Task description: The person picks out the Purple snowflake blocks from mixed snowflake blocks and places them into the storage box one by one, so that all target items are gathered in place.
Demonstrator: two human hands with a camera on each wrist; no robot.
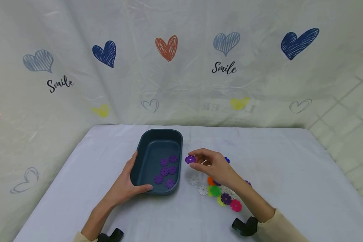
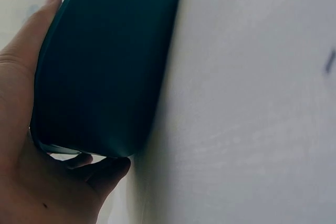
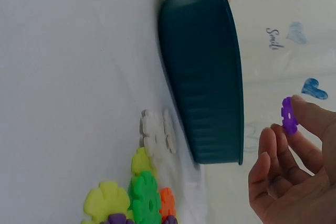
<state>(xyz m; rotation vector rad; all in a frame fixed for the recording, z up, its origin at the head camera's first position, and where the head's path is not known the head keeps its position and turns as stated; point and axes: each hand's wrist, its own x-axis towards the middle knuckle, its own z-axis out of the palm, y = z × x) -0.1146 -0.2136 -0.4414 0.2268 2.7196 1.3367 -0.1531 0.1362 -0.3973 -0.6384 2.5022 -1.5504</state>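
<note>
A purple plastic snowflake disc (image 1: 190,159) is pinched between the thumb and fingertips of my right hand (image 1: 213,165), just off the right rim of a dark teal tray (image 1: 143,148). The right wrist view shows the same purple disc (image 3: 289,115) edge-on, held above rim height. Inside the tray, several purple discs (image 1: 164,171) lie toward its right and near side. My left hand (image 1: 128,183) grips the tray's near left corner, thumb over the near rim and fingers along the left wall. From the left wrist, the tray's outer side (image 2: 105,66) hides the contents.
Right of the tray, partly under my right forearm, lies a loose pile of discs: green (image 1: 215,191), pink (image 1: 236,205), dark purple (image 1: 226,198), clear (image 1: 203,190), orange and yellow. A white cloth (image 1: 284,168) covers the table. Behind it hangs a heart-printed sheet (image 1: 187,80).
</note>
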